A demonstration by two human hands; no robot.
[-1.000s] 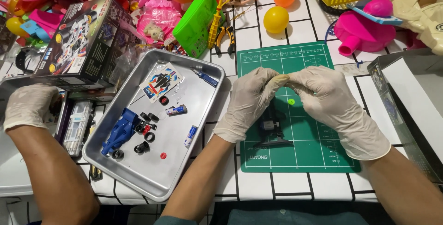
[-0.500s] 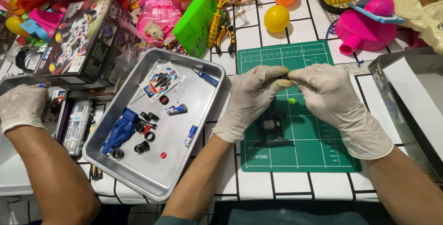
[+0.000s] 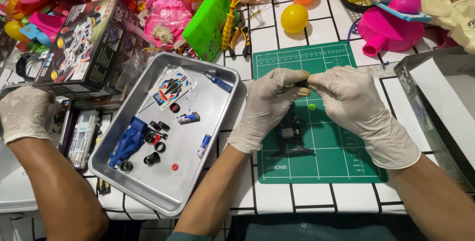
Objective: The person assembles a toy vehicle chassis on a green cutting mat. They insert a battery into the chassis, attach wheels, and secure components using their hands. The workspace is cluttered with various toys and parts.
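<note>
Small dark part [image 3: 302, 84] between both hands' fingertips

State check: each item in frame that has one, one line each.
left hand: gloved, pinching a small dark part
right hand: gloved, pinching the same part
dark toy chassis: lying on the green cutting mat, not held
metal tray: loaded with loose parts
blue toy car body: in the tray, unassembled
third gloved hand: resting at the far left
</note>
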